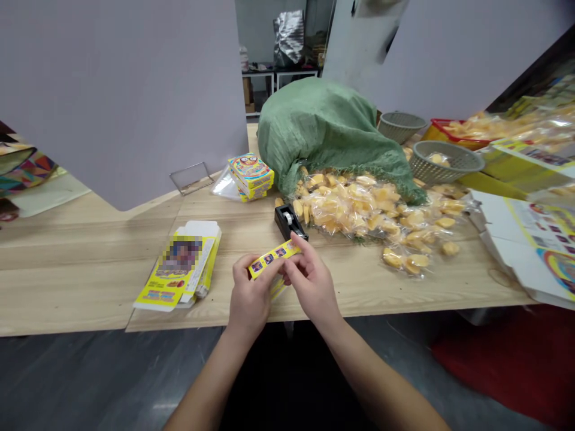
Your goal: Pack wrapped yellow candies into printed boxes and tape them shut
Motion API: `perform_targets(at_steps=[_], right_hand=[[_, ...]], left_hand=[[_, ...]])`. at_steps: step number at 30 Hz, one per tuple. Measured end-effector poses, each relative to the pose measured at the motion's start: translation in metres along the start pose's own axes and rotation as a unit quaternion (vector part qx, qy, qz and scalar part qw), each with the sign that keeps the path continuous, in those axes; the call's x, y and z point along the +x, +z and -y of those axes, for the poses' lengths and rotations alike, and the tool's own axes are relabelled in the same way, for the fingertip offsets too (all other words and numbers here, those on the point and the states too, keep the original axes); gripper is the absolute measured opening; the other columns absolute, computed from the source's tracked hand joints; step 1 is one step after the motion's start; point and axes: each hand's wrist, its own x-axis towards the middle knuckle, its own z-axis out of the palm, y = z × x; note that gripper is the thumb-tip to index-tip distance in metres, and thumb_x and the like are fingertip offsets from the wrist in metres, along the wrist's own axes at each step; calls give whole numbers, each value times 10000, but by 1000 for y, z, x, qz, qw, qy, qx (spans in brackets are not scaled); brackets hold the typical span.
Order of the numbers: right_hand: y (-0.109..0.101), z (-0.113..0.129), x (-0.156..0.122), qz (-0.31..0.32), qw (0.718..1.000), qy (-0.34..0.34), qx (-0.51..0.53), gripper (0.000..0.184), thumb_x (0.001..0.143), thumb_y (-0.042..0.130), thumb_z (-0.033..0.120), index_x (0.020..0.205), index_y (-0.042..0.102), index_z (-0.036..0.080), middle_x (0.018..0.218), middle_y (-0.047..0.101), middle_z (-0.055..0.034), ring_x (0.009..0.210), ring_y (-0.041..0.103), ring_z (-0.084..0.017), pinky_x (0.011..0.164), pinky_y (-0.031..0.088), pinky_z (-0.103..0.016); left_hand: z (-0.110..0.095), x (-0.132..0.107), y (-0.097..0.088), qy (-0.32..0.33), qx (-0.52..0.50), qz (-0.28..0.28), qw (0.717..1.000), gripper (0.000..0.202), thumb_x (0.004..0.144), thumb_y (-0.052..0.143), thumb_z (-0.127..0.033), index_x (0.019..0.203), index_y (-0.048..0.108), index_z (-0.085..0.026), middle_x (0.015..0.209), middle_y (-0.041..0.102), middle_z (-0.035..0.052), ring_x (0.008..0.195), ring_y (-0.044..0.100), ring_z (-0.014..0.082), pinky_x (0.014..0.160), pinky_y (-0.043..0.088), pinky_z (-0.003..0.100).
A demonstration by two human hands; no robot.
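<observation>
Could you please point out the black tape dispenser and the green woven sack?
Black tape dispenser [281, 218], head view, on its housing.
Green woven sack [318, 123], head view, on its bulging top.

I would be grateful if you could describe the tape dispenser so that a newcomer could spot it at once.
Find the green woven sack on the wooden table, with wrapped yellow snacks spilling forward from it. At the left edge of that spill, just beyond the right hand, sits a small tape dispenser. It is the only black thing on the tabletop.
</observation>
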Motion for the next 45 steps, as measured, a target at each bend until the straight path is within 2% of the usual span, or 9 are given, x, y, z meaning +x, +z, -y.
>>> perform_targets(at_steps=[5, 9, 17, 21, 24, 28, 32, 39, 45], right_hand=[[-1, -2, -2, 0, 998, 10, -61, 687, 828, 615, 391, 1424, 328, 206, 690, 631, 27, 663, 606, -161, 668, 496, -315], [-24, -2, 5, -58, 946, -67, -313, 704, 735, 719, 454, 1345, 470, 207, 815, 632, -30, 819, 599, -231, 798, 488, -414], [-38, -54, -6, 12, 845, -270, -462, 174, 858, 533, 180, 986, 651, 174, 993, 651, -109, 961, 577, -241, 858, 484, -403], [-37, -95, -22, 141, 771, -322, -532, 265, 862, 566, 273, 1110, 624, 200, 1119, 638, -98, 1100, 538, -240, 944, 455, -402], [-100, -93, -7, 2, 777, -275, -566, 285, 865, 556, 344, 1102, 631, 207, 1238, 584, -111, 1230, 457, -261, 1033, 386, -442], [-231, -66, 25, -292, 691, -31, -661, 494, 861, 529, 361, 1306, 520, 148, 1477, 334, -197, 1371, 237, -390, 1066, 264, -558], [-263, -67, 19, -276, 687, 21, -671, 607, 865, 525, 403, 1377, 441, 88, 1370, 449, -265, 1217, 441, -391, 962, 384, -534], [-154, -85, -35, -126, 715, -5, -688, 732, 845, 550, 505, 1447, 363, 134, 1383, 452, -248, 1173, 478, -395, 901, 418, -541], [-205, -47, -7, -47, 784, -49, -618, 560, 892, 370, 141, 1451, 371, 183, 1293, 599, -122, 1154, 557, -253, 952, 450, -417]], left_hand=[[-2, 3, -3, -14, -11, 31, 999, 391, 918, 453, -126, 1267, 573, -256, 1137, 427, 86, 1068, 506, 198, 893, 487, 325], [-3, 3, -9, -95, -81, -37, 992, 310, 940, 455, -175, 1211, 592, -235, 1074, 494, 73, 1058, 500, 187, 931, 457, 331], [21, -10, -11, -196, -114, -111, 968, 363, 944, 457, -275, 1301, 492, -218, 1381, 452, 93, 1339, 375, 221, 1123, 301, 394], [36, -36, 10, -84, -69, 115, 987, 396, 961, 392, -312, 1337, 471, -215, 1346, 535, 98, 1278, 472, 239, 1068, 374, 436], [54, -57, 24, 10, 36, 254, 966, 431, 945, 428, -378, 1332, 492, -201, 1387, 526, 107, 1310, 444, 300, 1066, 346, 519], [72, -67, 23, 59, 100, 269, 956, 469, 918, 459, -436, 1311, 516, -187, 1377, 534, 120, 1301, 452, 317, 1065, 338, 534], [56, -54, 28, 54, 76, 205, 974, 313, 900, 508, -394, 1115, 628, -200, 1221, 620, 130, 1204, 524, 312, 1026, 389, 519], [-30, -17, 105, 10, -122, 291, 949, 334, 953, 413, -263, 1250, 546, -191, 1300, 547, 133, 1226, 521, 228, 1017, 456, 442], [-59, -9, 158, 32, -84, 364, 927, 498, 913, 483, -487, 1377, 469, -304, 1506, 323, 147, 1401, 278, 364, 1078, 312, 593]])
